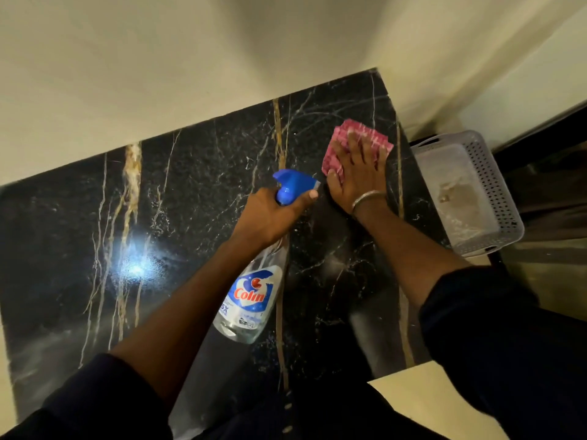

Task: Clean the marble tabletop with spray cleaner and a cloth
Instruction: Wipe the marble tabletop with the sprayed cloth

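- Right hand (355,173) flat, fingers spread, pressing the cloth (352,144) onto the table (197,192) near its far right corner.
- Left hand (273,214) wrapped around the neck of the bottle (251,296), forefinger out along the blue trigger head (293,184); bottle held tilted above the table, nozzle toward the cloth.
- The hands sit close, just short of touching, left by the heel of the right.
- Cloth is pink check, folded, lying flat on the marble under the palm.
- Bottle looks close to empty, clear liquid low in the base.
- Table: black marble, gold and white veins. Lamp glare with a hazy patch on the left, faint smears at the near left.
- Progress, my read: wiping is on at the right end; the left and middle look unwiped, so most of the top is left.
- Pale basket (470,192) stands just off the right edge of the table, lower down.
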Motion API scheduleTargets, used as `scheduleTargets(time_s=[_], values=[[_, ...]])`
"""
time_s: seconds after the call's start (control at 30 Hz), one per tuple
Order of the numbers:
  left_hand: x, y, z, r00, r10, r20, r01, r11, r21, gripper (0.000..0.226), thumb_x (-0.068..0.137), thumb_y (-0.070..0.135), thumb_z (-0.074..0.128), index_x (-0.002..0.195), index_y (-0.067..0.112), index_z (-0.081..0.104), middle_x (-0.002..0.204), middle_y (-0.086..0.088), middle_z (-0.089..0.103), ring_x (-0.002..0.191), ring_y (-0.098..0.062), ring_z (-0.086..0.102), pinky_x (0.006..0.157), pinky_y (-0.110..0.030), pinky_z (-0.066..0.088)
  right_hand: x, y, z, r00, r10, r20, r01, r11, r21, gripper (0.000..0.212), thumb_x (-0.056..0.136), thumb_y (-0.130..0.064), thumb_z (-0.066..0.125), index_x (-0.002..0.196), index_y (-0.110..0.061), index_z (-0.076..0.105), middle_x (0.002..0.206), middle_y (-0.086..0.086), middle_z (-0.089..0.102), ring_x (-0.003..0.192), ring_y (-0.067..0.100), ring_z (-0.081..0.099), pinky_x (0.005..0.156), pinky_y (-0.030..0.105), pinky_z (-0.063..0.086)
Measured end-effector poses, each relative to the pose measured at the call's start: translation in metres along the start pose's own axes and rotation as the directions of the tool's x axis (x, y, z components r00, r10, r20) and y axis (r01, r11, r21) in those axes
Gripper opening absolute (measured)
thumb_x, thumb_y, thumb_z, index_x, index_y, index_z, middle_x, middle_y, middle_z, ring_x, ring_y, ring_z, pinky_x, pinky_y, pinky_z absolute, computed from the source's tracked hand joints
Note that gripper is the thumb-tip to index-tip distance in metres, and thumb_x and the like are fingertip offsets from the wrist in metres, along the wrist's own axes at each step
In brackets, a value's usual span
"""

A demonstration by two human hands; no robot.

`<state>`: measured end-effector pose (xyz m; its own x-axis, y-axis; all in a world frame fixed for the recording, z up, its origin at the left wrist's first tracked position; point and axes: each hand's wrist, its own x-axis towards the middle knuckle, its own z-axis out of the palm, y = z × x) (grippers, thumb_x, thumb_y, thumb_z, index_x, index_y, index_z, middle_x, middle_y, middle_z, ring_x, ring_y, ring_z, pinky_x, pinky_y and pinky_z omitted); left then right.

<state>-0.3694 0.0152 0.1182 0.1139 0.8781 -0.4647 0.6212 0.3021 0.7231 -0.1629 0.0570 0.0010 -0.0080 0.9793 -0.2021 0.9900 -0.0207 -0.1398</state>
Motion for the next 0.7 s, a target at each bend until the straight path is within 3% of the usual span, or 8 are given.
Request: scheduleTargets(time_s=[0.17, 0.23, 0.33, 0.4, 0.47, 0.57, 0.63, 0.7], values=[[0.006, 0.003, -0.007, 1.000, 0.007, -0.003, -0.007, 1.000, 0.019, 0.045, 0.087, 0.057, 0.058, 0.095, 0.013, 0.065, 0.081, -0.002, 0.071, 0.073, -0.012, 0.068, 0.067, -0.031, 0.055, 0.021, -0.003, -0.006, 0.999, 0.049, 0.009, -0.049, 0.999, 0.005, 0.072, 0.088, -0.051, 0.023, 0.156, -0.025, 0.016, 0.165, 0.007, 0.008, 0.151, 0.032, 0.006, 0.117, 0.059, -0.002], [0.003, -0.002, -0.009, 1.000, 0.010, -0.020, -0.010, 1.000, 0.014, 0.042, 0.087, 0.057, 0.058, 0.096, 0.017, 0.062, 0.076, 0.006, 0.067, 0.066, -0.005, 0.063, 0.058, -0.017, 0.050, 0.003, -0.022, -0.003, 0.999, -0.036, 0.006, 0.036, 0.999, 0.024, 0.071, 0.090, -0.050, 0.024, 0.155, -0.025, 0.020, 0.164, 0.008, 0.014, 0.150, 0.033, 0.010, 0.119, 0.060, 0.003], [-0.002, -0.008, -0.010, 0.996, 0.041, -0.077, -0.039, 0.999, 0.027, 0.036, 0.087, 0.056, 0.059, 0.099, 0.022, 0.059, 0.072, 0.014, 0.060, 0.063, 0.002, 0.058, 0.050, -0.005, 0.039, -0.049, -0.075, 0.007, 0.976, -0.219, 0.020, 0.217, 0.973, 0.074, 0.064, 0.091, -0.046, 0.030, 0.147, -0.018, 0.042, 0.153, 0.012, 0.039, 0.146, 0.036, 0.024, 0.118, 0.060, 0.010], [-0.005, -0.010, -0.010, 0.997, 0.031, -0.074, -0.028, 0.999, 0.031, 0.033, 0.089, 0.054, 0.059, 0.103, 0.024, 0.057, 0.076, 0.016, 0.059, 0.067, 0.002, 0.058, 0.054, -0.007, 0.040, -0.086, -0.113, 0.023, 0.945, -0.320, 0.075, 0.317, 0.947, 0.039, 0.060, 0.091, -0.044, 0.040, 0.140, -0.012, 0.050, 0.145, 0.014, 0.049, 0.142, 0.038, 0.030, 0.118, 0.059, 0.000], [-0.006, -0.012, -0.011, 0.999, 0.016, -0.052, -0.015, 0.999, 0.029, 0.034, 0.089, 0.055, 0.057, 0.103, 0.024, 0.056, 0.078, 0.013, 0.060, 0.070, -0.001, 0.059, 0.059, -0.015, 0.042, -0.110, -0.138, 0.035, 0.903, -0.396, 0.166, 0.410, 0.910, -0.061, 0.064, 0.090, -0.051, 0.045, 0.140, -0.011, 0.049, 0.145, 0.015, 0.048, 0.142, 0.037, 0.027, 0.115, 0.059, -0.012], [-0.003, -0.011, -0.013, 0.998, 0.013, -0.057, -0.012, 0.999, 0.031, 0.026, 0.089, 0.055, 0.057, 0.088, 0.028, 0.054, 0.073, 0.010, 0.060, 0.065, -0.003, 0.058, 0.056, -0.016, 0.042, -0.110, -0.128, 0.037, 0.874, -0.461, 0.153, 0.475, 0.877, -0.071, 0.069, 0.086, -0.058, 0.047, 0.136, -0.011, 0.053, 0.143, 0.015, 0.049, 0.141, 0.037, 0.029, 0.118, 0.063, 0.002], [-0.001, -0.009, -0.011, 0.998, 0.028, -0.057, -0.026, 0.999, 0.042, 0.031, 0.089, 0.055, 0.057, 0.093, 0.024, 0.058, 0.073, 0.011, 0.061, 0.064, -0.002, 0.059, 0.055, -0.013, 0.040, -0.103, -0.102, 0.032, 0.891, -0.443, 0.104, 0.449, 0.892, -0.047, 0.069, 0.087, -0.055, 0.043, 0.141, -0.012, 0.048, 0.148, 0.013, 0.043, 0.143, 0.038, 0.025, 0.117, 0.064, 0.010], [0.003, -0.006, -0.009, 0.998, 0.034, -0.053, -0.033, 0.999, 0.028, 0.041, 0.088, 0.057, 0.058, 0.100, 0.018, 0.062, 0.076, 0.009, 0.065, 0.067, -0.003, 0.062, 0.055, -0.015, 0.043, -0.095, -0.065, 0.026, 0.935, -0.346, 0.076, 0.349, 0.937, -0.032, 0.072, 0.088, -0.053, 0.035, 0.151, -0.018, 0.033, 0.159, 0.012, 0.027, 0.148, 0.038, 0.014, 0.117, 0.063, 0.009]])
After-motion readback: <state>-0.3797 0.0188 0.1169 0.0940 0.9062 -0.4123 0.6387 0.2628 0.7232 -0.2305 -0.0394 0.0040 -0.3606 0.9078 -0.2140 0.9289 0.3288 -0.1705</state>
